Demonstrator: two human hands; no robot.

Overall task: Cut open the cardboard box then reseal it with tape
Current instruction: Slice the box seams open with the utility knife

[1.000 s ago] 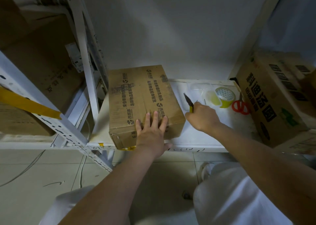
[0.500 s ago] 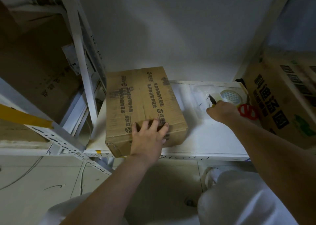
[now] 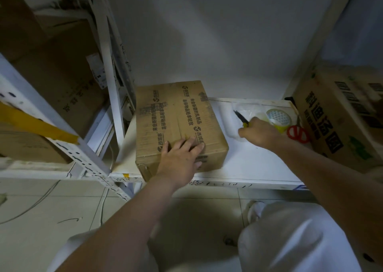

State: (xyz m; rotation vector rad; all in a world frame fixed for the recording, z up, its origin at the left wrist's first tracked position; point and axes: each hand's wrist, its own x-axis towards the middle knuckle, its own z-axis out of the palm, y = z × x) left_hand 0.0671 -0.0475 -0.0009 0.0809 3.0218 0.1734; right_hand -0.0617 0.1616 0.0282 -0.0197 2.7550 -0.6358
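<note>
Fingers (image 3: 191, 145) of the left hand (image 3: 180, 157) lie spread flat on the box (image 3: 178, 124), which sits on the shelf (image 3: 255, 164) under them, while the right hand (image 3: 259, 131) grips a knife (image 3: 241, 117), blade beyond its knuckles, tape (image 3: 277, 118) and scissors (image 3: 298, 134) just past.

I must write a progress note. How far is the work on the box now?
Done: nothing clearly; the cardboard box looks closed, with no cut visible. In hand: the left hand rests on the box top, and the right hand grips a knife beside the tape roll. Left: cutting the box open, then resealing it with tape. The scissors lie on the shelf.
</note>
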